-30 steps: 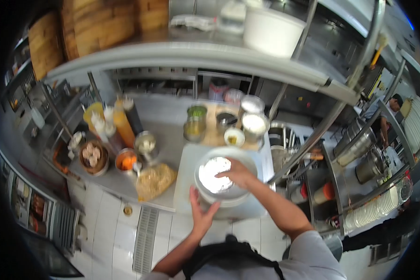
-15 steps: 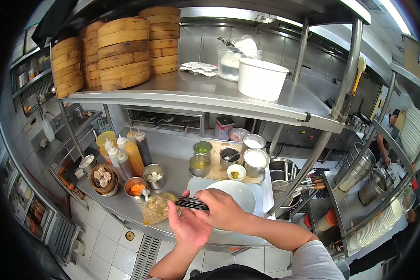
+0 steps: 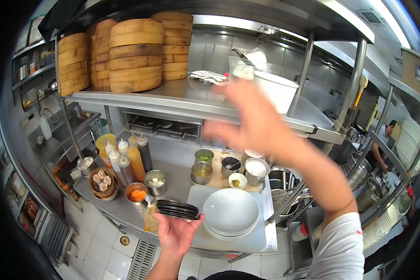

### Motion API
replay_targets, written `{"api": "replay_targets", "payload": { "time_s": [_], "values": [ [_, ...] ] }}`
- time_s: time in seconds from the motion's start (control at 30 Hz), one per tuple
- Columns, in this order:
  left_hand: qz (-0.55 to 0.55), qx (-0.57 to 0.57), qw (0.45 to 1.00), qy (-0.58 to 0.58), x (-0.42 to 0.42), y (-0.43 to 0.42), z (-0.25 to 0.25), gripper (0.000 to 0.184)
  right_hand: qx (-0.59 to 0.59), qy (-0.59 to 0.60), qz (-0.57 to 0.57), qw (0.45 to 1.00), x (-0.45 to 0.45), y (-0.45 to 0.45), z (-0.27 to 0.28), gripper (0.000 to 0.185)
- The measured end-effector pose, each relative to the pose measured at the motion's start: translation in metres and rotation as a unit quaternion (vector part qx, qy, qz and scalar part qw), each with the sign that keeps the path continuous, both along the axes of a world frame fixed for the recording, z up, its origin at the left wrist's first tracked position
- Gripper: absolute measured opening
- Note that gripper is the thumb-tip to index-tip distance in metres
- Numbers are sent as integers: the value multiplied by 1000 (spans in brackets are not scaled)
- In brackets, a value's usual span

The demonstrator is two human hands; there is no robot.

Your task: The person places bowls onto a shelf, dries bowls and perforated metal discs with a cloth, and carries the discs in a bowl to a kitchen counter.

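Note:
My left hand point(image 3: 178, 233) grips a stack of thin black dishes point(image 3: 177, 209) from below, just left of the white bowls. They may be small plates or lids; the kind is unclear. Behind the stack, a clear bag of brownish food point(image 3: 150, 219) lies partly hidden on the counter. My right hand point(image 3: 252, 114) is raised in front of the upper shelf, blurred, with thumb and fingers apart and nothing visible between them. Beyond it, a white tub point(image 3: 280, 93) stands on the shelf. Large white bowls point(image 3: 231, 212) are stacked on a pale board below my right forearm.
Bamboo steamers point(image 3: 135, 56) fill the shelf's left side; folded cloths point(image 3: 207, 76) lie mid-shelf. Squeeze bottles point(image 3: 134, 161), carrot slices point(image 3: 136, 195) and ingredient tins point(image 3: 201, 171) stand on the counter. A metal post point(image 3: 299, 186) rises at right. Another person point(image 3: 380, 149) works farther right.
My right hand has let go of the black stack and risen toward the shelf. My left hand keeps the stack, now turned more face-on. The view has shifted slightly.

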State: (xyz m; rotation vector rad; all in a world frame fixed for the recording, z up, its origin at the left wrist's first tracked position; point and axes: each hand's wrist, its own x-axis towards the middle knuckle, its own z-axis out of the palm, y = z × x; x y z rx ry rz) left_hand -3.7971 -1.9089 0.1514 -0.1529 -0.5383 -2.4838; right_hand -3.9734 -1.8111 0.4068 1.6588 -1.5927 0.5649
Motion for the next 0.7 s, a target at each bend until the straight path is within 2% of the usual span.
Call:
{"api": "replay_targets", "payload": {
  "time_s": [0.03, 0.07, 0.2, 0.23, 0.3, 0.4, 0.43, 0.53, 0.6, 0.67, 0.7],
  "values": [
    [-9, -12, 1000, 7, 2, -7, -11, 63, -44, -15, -26, 999, -31, -12, 27, 68],
    [-17, -25, 999, 15, 6, -13, -19, 63, -14, -19, -134, 991, -55, -19, 61, 75],
    [8, -28, 999, -28, 24, -23, -20, 60, 94, -142, -309, 936, -166, -48, 125, 108],
    [-4, -55, 998, 16, 28, -34, -34, 53, 116, -166, -288, 936, -181, -49, 123, 111],
    [29, -83, 996, -16, 36, -43, -23, 50, 161, -216, -245, 931, -196, -51, 122, 117],
    [51, -114, 992, -21, 47, -61, 5, 47, 231, -277, -282, 889, -198, -51, 126, 119],
    [62, -141, 988, -13, 48, -68, 15, 47, 243, -271, -288, 886, -205, -52, 129, 109],
    [78, -200, 977, 9, 47, -94, 47, 45, 332, -281, -269, 859, -207, -51, 144, 97],
    [102, -236, 966, 32, 42, -95, 85, 47, 281, -318, -266, 865, -211, -49, 138, 89],
    [141, -261, 955, 33, 27, -95, 125, 57, 239, -357, -250, 868, -208, -48, 134, 83],
    [142, -262, 954, 35, 24, -94, 127, 57, 238, -355, -250, 869, -209, -47, 137, 83]
  ]
}}
